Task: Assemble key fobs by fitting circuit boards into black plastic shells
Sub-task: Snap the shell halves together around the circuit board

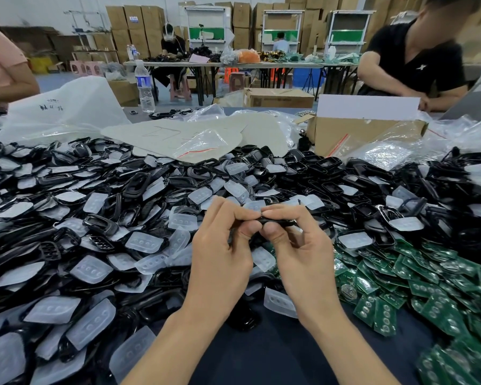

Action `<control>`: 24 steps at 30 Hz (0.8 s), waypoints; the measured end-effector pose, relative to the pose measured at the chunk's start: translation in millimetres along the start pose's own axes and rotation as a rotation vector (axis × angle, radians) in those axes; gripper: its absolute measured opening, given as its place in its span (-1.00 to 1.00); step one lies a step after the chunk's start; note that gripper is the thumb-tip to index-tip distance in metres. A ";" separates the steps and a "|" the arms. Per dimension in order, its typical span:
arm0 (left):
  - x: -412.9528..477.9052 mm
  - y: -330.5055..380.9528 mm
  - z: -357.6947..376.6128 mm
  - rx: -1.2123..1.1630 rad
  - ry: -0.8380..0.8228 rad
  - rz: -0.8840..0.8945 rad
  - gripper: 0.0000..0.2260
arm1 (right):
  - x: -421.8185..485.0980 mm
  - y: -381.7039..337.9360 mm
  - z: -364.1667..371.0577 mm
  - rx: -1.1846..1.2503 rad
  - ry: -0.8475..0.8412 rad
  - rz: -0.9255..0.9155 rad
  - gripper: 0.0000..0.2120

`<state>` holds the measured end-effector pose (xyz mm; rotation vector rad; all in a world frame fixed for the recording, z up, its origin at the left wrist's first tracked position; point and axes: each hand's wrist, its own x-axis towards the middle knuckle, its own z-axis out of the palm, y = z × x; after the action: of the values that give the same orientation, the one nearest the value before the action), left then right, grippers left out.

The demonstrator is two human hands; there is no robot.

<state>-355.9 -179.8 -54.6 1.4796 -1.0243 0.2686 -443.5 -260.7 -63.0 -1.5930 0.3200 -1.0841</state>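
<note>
— How many are you holding?
— One slim black plastic key fob shell (278, 221), mid-frame, above the desk (261, 357). My left hand (222, 245) and right hand (299, 245) both pinch it, thumbs beneath, forefingers curled over, forearms rising from the bottom edge.
— And the rest?
— Loose black shells (139, 184) heaped left and centre, green circuit boards (428, 273) lower right: uncountable. One clear water bottle (144, 87) upper left.

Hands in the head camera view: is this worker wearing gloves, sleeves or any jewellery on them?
No. The left hand and right hand are bare, with no gloves, rings or tape showing. The left forearm and right forearm are uncovered down to the bottom edge of the picture, so no sleeve, watch or wristband is visible.
</note>
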 end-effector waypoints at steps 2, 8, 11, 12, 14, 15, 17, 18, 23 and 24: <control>-0.3 -1.1 0.2 -0.010 -0.001 -0.004 -0.86 | 0.2 1.2 -0.3 0.005 0.003 -0.005 -0.71; 1.9 -1.9 1.3 -0.102 -0.018 -0.009 -0.92 | 5.2 -0.3 -4.3 0.033 0.024 0.025 -0.84; 2.7 -6.0 0.4 -0.094 0.016 0.006 -0.87 | 8.4 0.6 -4.5 0.293 0.048 0.147 -0.71; 2.9 -6.8 0.5 -0.083 0.008 0.017 -0.85 | 9.6 0.3 -4.1 0.421 0.050 0.208 -0.68; 2.8 -8.1 0.8 -0.050 -0.018 0.041 -0.81 | 10.8 -2.1 -3.8 0.610 0.050 0.314 -0.66; 2.7 -9.2 0.8 -0.025 -0.030 0.054 -0.80 | 11.5 -3.1 -3.3 0.659 0.056 0.350 -0.66; 1.3 -12.9 1.6 0.049 -0.052 0.095 -0.84 | 12.5 -3.5 -3.1 0.704 0.087 0.397 -0.69; 0.6 -14.4 2.2 0.103 -0.057 0.123 -0.86 | 13.2 -3.5 -3.1 0.707 0.106 0.411 -0.71; 0.1 -16.0 6.1 0.198 -0.015 0.136 -0.86 | 12.7 -6.9 -0.8 0.772 0.122 0.458 -0.67; 0.5 -15.5 6.5 0.173 -0.001 0.125 -0.87 | 12.1 -7.7 0.6 0.810 0.113 0.481 -0.63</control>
<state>-347.2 -188.1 -66.3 1.5722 -1.1188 0.4552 -439.1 -266.2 -50.5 -0.6849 0.2700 -0.7747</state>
